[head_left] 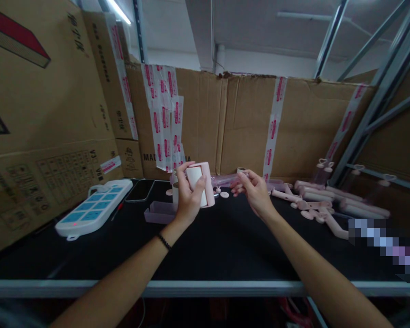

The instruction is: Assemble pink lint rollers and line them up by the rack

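Note:
My left hand (187,196) is wrapped round a white roll in a pink cover (201,184), held upright above the black table (225,246). My right hand (254,191) hovers just to the right of it, fingers pinched on a small round pink piece (241,171). A few small pink discs (224,194) lie on the table between the hands.
Pink handles and parts (324,205) are heaped at the right. A white and blue power strip (94,207), a phone (140,190) and a shallow pink tray (159,212) lie at the left. Taped cardboard boxes (246,123) wall the back and left. A metal rack (372,109) rises at the right.

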`<state>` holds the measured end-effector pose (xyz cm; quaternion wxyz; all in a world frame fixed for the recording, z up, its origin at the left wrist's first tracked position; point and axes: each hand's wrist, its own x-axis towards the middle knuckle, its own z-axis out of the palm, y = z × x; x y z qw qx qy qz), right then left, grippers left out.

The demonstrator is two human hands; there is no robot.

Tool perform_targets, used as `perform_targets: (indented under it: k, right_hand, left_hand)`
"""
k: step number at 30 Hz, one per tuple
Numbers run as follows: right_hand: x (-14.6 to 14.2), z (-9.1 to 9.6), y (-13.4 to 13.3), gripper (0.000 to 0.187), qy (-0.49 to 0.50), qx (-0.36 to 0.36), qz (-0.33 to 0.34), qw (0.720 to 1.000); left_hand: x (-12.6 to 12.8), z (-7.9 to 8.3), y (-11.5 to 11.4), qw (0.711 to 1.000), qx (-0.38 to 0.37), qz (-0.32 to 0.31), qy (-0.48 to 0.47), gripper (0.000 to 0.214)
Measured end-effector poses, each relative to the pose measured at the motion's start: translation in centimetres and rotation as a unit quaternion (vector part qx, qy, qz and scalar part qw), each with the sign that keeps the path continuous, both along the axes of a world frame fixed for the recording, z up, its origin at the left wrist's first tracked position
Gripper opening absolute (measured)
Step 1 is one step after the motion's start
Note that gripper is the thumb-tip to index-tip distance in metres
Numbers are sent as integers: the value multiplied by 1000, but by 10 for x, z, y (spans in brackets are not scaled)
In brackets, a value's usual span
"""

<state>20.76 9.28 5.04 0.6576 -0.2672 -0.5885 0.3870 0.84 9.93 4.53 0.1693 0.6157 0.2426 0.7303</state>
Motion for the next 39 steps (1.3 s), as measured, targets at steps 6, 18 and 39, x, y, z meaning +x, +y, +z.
perform_targets:
  k: [6, 18, 39]
  right_hand:
    - [-3, -2, 0, 34, 14, 7, 2, 1000]
    - [-5, 0, -5, 38, 6, -13, -26, 1000]
    - [-8, -1, -10, 33, -13, 17, 13, 1000]
  left_hand:
    - [2, 2, -4, 1000, 5, 16, 15, 45]
    - [-2, 6, -7, 992, 86, 77, 51, 50]
    - [2, 0, -4, 1000, 7, 21, 8, 44]
